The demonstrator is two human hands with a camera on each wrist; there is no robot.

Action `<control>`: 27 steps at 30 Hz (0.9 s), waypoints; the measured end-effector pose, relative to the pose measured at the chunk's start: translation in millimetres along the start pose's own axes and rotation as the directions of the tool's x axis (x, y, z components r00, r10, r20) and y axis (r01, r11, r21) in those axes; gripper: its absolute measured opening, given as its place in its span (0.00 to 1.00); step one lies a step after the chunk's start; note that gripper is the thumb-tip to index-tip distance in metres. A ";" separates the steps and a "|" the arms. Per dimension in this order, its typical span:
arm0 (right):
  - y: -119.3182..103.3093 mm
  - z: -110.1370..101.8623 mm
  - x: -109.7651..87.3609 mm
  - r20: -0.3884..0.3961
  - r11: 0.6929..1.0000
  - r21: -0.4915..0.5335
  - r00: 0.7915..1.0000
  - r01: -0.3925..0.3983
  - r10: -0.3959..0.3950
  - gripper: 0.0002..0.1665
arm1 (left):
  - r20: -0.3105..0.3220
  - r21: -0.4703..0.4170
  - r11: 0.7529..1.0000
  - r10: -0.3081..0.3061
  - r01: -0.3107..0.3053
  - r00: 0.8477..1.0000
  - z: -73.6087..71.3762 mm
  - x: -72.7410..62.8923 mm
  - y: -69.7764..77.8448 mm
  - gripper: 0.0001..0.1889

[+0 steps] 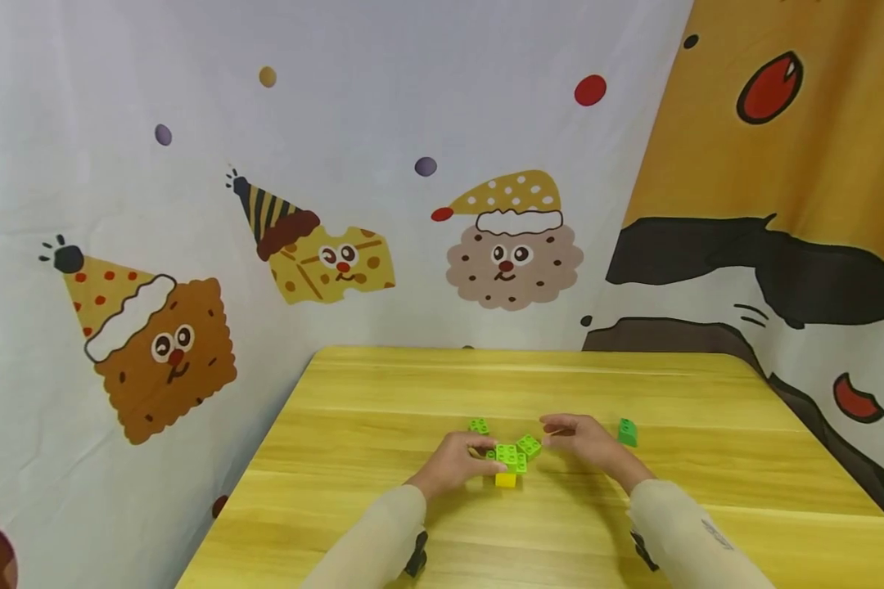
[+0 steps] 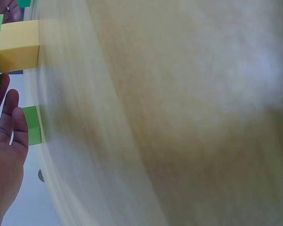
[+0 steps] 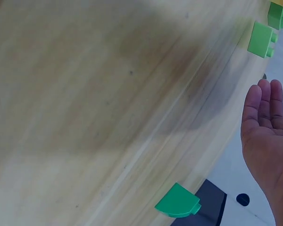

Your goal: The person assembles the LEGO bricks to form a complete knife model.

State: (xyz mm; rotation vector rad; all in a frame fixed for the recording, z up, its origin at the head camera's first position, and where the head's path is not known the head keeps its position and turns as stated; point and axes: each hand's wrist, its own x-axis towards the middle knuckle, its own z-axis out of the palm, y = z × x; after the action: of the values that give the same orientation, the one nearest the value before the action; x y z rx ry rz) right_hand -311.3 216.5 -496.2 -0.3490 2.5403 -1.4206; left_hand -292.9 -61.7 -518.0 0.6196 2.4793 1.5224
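1. The left hand [image 1: 453,460] is partly closed, thumb and fingers pinching the stack [image 1: 507,455] at its green upper part.
2. The stack is near the front middle of the bench [image 1: 383,409], between the two hands. It has light-green pieces above a yellow block [image 1: 506,480]; whether the yellow one touches the wood, one cannot tell.
3. The right hand [image 1: 582,440] is open, its fingers extended and holding nothing. It is just beside the near green block [image 1: 529,446], on that block's right.
4. The near green block lies just behind the stack, studs up.
5. The far green block [image 1: 479,425] sits beyond the left hand, also studs up.
6. The dark-green block [image 1: 628,432], with one curved side, lies to the right of the right hand, well apart from the stack.
7. Behind the bench hangs a printed cloth [image 1: 354,98].
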 end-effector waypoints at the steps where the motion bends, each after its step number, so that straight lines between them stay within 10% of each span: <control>1: 0.9 -0.1 1.5 0.011 1.000 0.000 1.000 0.010 -0.010 0.30 | 0.000 0.001 1.000 0.002 -0.002 1.000 -0.1 0.2 0.2 0.20; 27: 12.0 14.1 23.4 0.093 1.000 0.003 0.996 0.005 -0.005 0.32 | 0.018 -0.016 1.000 -0.003 0.003 1.000 -2.0 -2.8 3.5 0.20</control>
State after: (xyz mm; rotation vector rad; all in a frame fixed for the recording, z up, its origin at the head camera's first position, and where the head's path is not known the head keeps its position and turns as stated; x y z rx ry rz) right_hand -330.5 204.0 -515.2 -0.4114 2.4650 -1.3757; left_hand -290.2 -63.1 -514.2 0.6236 2.4516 1.5274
